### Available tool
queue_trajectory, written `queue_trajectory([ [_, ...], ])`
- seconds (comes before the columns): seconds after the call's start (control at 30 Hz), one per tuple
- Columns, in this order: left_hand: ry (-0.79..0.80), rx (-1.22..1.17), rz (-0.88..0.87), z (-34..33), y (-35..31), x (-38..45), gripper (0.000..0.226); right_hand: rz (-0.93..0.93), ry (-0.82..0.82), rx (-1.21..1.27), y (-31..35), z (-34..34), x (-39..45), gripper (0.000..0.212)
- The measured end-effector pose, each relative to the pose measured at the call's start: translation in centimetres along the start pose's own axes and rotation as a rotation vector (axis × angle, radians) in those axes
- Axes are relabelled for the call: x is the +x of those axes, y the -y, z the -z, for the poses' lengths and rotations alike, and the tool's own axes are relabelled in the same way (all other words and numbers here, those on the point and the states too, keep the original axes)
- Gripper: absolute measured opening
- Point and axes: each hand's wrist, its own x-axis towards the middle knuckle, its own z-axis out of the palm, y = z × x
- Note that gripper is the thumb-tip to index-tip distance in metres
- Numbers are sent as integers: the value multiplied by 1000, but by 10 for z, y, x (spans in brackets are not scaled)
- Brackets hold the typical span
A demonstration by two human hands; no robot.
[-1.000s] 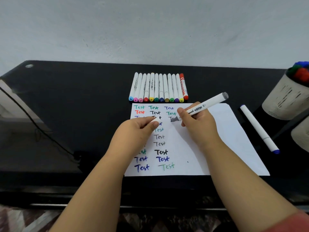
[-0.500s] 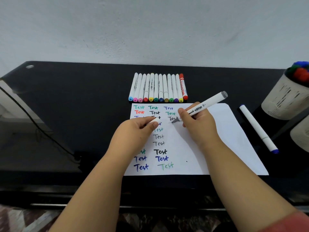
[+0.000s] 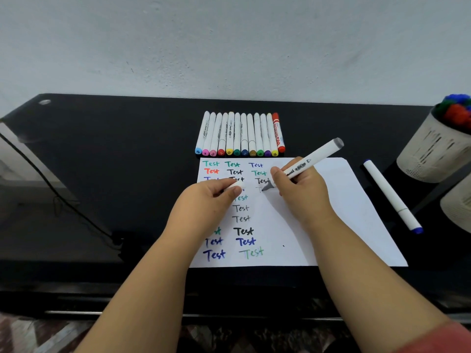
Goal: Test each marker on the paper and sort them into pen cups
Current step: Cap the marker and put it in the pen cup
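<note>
Head view: left hand [image 3: 204, 207] pinches a white cap [image 3: 235, 186] over the paper [image 3: 331, 225]. Right hand [image 3: 300, 192] grips a grey marker [image 3: 309, 161], tip on paper just left of its fingers. Marker row [image 3: 239, 135] beyond fingertips; loose marker [image 3: 390, 194] and cup [image 3: 433, 151] right.

Pen cups [image 3: 430, 151] cropped at right edge; left hand [image 3: 206, 202] over some words.
</note>
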Motion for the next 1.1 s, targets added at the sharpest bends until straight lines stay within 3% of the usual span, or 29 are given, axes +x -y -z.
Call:
queue_trajectory([
  [1.1,14,11,-3,0,-1,-3,33,-32,-87,13,1,2,0,26],
])
